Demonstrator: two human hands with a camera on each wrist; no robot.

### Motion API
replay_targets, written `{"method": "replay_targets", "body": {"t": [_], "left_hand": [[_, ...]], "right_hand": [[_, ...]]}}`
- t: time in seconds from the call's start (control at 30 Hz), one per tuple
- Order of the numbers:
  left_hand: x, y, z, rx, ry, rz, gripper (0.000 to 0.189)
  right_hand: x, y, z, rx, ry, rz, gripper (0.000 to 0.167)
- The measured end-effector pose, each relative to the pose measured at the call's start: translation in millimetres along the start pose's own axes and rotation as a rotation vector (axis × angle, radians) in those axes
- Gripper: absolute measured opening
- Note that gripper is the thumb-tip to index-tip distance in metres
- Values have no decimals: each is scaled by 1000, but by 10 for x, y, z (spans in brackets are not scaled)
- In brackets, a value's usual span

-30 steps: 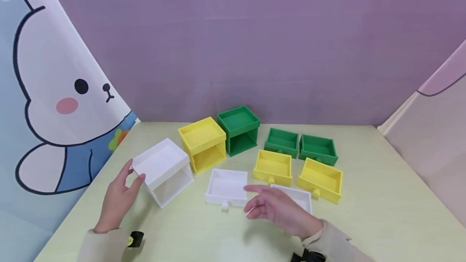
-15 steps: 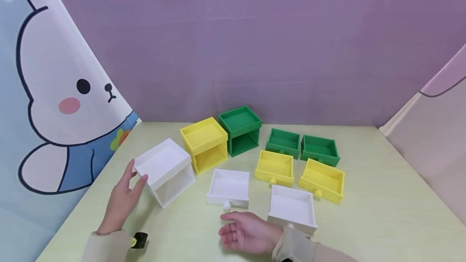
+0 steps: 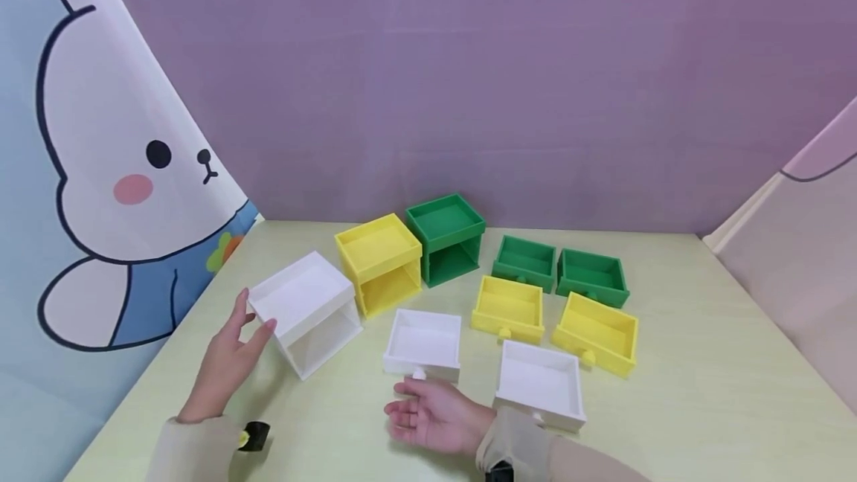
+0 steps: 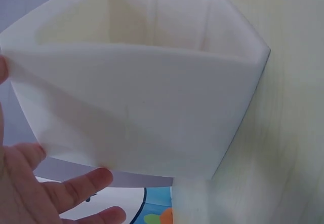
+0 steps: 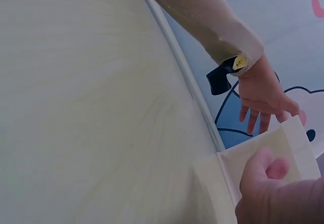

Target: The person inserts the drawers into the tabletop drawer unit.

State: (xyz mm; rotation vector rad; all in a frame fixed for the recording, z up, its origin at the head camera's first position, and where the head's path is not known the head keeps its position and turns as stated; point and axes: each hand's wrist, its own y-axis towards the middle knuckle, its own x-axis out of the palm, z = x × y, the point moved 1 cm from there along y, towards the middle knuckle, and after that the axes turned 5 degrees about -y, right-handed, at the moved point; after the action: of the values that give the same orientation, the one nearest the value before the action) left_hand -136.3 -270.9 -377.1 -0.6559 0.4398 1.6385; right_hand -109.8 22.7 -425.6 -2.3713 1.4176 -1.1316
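My left hand (image 3: pixel 224 363) holds the white cabinet shell (image 3: pixel 301 292) by its left side, thumb near the front corner and fingertips farther back. In the left wrist view, fingertips touch the edges of the white shell (image 4: pixel 131 107). Its drawer opening faces front right. My right hand (image 3: pixel 445 419) hovers in front of a white drawer (image 3: pixel 425 341), its loosely bent fingers holding nothing. The thumb lies close to that drawer's knob (image 3: pixel 419 373); whether they touch I cannot tell. A second white drawer (image 3: pixel 541 378) lies right of my right hand.
Behind the white shell stand a yellow shell (image 3: pixel 378 248) and a green shell (image 3: pixel 445 220). Two yellow drawers (image 3: pixel 509 303) and two green drawers (image 3: pixel 525 259) lie to the right on the pale table (image 3: pixel 703 363). A purple backdrop (image 3: pixel 535 95) rises at the back.
My right hand has moved left and toward me, from over the second white drawer to just in front of the first one's knob. The left hand keeps its hold on the white shell.
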Motion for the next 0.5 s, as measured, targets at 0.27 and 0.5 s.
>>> {"method": "replay_targets", "body": {"t": [0.27, 0.5], "left_hand": [[-33, 46, -21, 12, 60, -20, 87], [-59, 63, -16, -37, 57, -39, 89]], "right_hand": [[30, 62, 52, -82, 131, 64, 24], [52, 78, 79, -143, 201, 108, 27]]}}
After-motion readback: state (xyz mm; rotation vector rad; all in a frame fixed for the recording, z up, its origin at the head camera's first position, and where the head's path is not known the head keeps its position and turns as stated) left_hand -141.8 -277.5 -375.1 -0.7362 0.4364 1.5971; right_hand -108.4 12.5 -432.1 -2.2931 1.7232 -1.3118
